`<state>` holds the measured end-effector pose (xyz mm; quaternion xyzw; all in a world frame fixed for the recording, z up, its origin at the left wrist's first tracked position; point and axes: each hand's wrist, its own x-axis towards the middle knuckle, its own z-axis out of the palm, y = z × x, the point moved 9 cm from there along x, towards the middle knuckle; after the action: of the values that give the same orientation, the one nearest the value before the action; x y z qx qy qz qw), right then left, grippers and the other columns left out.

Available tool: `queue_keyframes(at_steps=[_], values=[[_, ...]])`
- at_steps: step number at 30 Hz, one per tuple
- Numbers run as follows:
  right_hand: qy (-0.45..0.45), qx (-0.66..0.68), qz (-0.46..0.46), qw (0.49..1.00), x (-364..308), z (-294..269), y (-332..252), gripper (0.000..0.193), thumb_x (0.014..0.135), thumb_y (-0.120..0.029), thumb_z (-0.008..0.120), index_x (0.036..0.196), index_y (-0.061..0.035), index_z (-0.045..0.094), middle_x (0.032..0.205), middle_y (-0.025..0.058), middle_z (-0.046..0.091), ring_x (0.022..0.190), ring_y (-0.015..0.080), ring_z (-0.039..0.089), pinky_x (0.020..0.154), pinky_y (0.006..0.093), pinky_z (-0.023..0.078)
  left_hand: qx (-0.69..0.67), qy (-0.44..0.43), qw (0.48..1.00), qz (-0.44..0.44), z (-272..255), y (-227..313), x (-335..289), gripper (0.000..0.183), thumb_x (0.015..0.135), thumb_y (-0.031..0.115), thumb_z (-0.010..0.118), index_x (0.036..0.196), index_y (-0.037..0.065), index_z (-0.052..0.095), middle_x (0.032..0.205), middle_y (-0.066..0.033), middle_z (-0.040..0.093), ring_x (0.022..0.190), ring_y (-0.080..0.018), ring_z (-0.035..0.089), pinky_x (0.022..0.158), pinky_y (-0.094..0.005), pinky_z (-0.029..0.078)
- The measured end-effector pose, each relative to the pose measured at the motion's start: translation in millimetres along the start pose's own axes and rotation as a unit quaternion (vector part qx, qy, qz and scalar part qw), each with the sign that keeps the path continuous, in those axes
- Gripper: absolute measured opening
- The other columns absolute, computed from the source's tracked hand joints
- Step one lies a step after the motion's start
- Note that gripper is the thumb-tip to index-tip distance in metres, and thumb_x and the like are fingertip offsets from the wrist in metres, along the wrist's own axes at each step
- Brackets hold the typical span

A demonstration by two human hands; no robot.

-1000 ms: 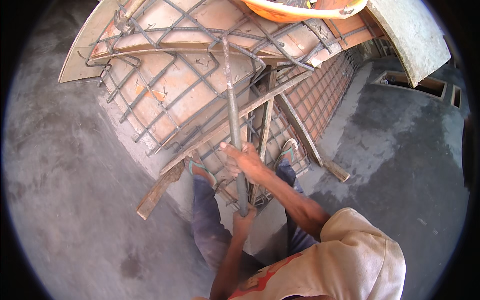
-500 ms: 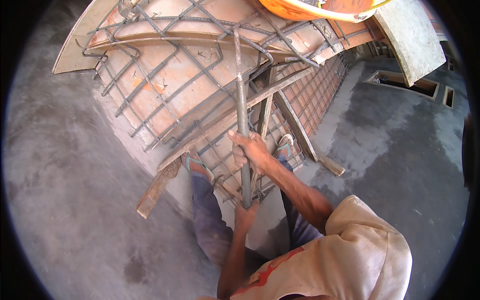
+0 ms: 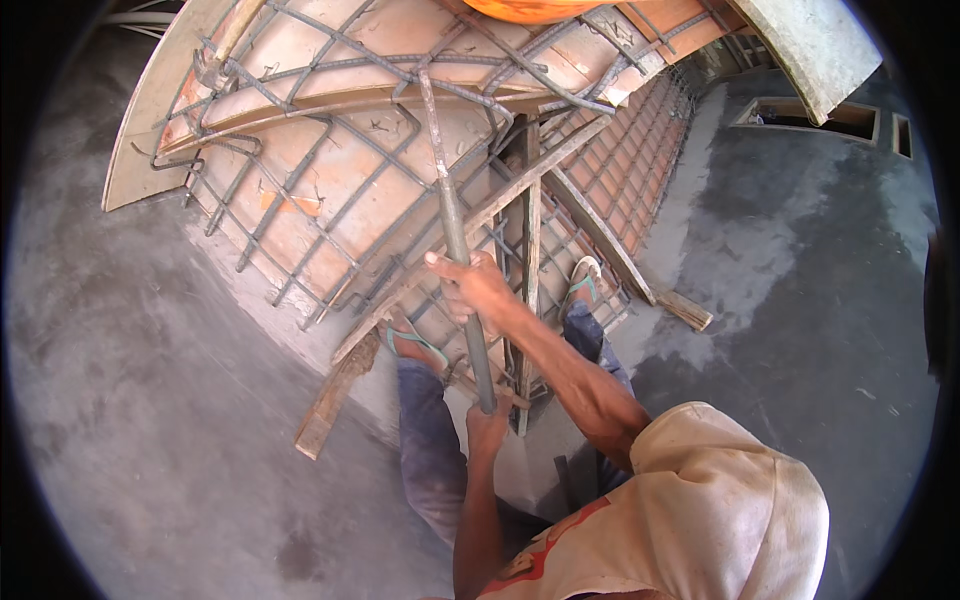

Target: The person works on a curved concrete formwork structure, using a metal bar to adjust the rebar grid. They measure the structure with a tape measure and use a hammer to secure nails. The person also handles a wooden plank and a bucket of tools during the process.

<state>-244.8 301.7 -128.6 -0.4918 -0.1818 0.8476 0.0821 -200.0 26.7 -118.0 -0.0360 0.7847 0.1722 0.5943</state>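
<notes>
A long steel bar (image 3: 453, 225), thin and rusty at its upper part and thicker and grey below, slants up and to the left in front of me. My right hand (image 3: 474, 288) is closed around its middle, the thumb lying over the bar. Lower down, my left hand (image 3: 487, 424) grips the bottom end. The bar's far tip meets the bent steel rebar (image 3: 345, 58) of a tied grid; how it engages there is too small to tell. Behind the grid lie pinkish formwork boards (image 3: 335, 178).
My sandalled feet (image 3: 412, 343) stand by wooden props (image 3: 590, 225) and a slanting timber (image 3: 500, 200). A hammer (image 3: 213, 72) rests at the upper left. An orange basin (image 3: 530, 10) and a curved board (image 3: 815, 55) are at the top. A framed floor opening (image 3: 815, 118) lies at the right.
The bar's upper end has swung left across the rebar grid, my right hand moving left with it. My left hand stays at the bottom end. The view has shifted, showing less basin and more hammer.
</notes>
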Motion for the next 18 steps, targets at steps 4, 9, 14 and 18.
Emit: queue_keyframes(at_steps=[4, 9, 14, 18], values=[[-0.052, 0.063, 0.043, 0.996, -9, 19, -2, 0.04, 0.102, -0.031, 0.071, 0.076, -0.0118, 0.048, 0.056, -0.005, 0.041, 0.038, 0.0103, 0.037, 0.036, 0.0329, 0.031, 0.071, 0.161, 0.976, 0.129, -27, 25, -34, 0.039, 0.097, 0.03, 0.074, 0.07, 0.006, 0.06, 0.056, 0.0005, 0.051, 0.048, -0.0122, 0.051, 0.047, -0.0319, 0.04], [0.108, -0.014, -0.108, 0.988, -19, 38, -7, 0.028, 0.1, -0.026, 0.074, 0.086, -0.005, 0.061, 0.059, -0.0043, 0.049, 0.043, 0.0068, 0.042, 0.038, 0.0284, 0.032, -0.13, -0.101, 0.986, -0.03, -28, 12, -33, 0.041, 0.098, 0.023, 0.073, 0.066, 0.014, 0.049, 0.056, 0.0049, 0.046, 0.044, -0.0064, 0.044, 0.042, -0.027, 0.034], [0.029, -0.021, -0.037, 0.999, -44, 57, -18, 0.029, 0.099, -0.028, 0.076, 0.091, -0.0021, 0.064, 0.062, -0.0024, 0.055, 0.047, 0.0079, 0.049, 0.042, 0.0282, 0.036, -0.077, -0.012, 0.997, 0.028, -34, -5, -22, 0.04, 0.097, 0.028, 0.076, 0.069, 0.011, 0.052, 0.057, 0.0041, 0.05, 0.044, -0.008, 0.045, 0.042, -0.027, 0.035], [0.051, 0.013, -0.027, 0.998, -60, 27, -13, 0.033, 0.1, -0.024, 0.074, 0.079, -0.0128, 0.051, 0.057, -0.0081, 0.042, 0.043, 0.0048, 0.039, 0.038, 0.0262, 0.029, -0.035, -0.076, 0.996, -0.016, -5, -9, -45, 0.039, 0.094, 0.037, 0.078, 0.076, 0.007, 0.061, 0.065, -0.0002, 0.059, 0.051, -0.0104, 0.052, 0.048, -0.0286, 0.041]])
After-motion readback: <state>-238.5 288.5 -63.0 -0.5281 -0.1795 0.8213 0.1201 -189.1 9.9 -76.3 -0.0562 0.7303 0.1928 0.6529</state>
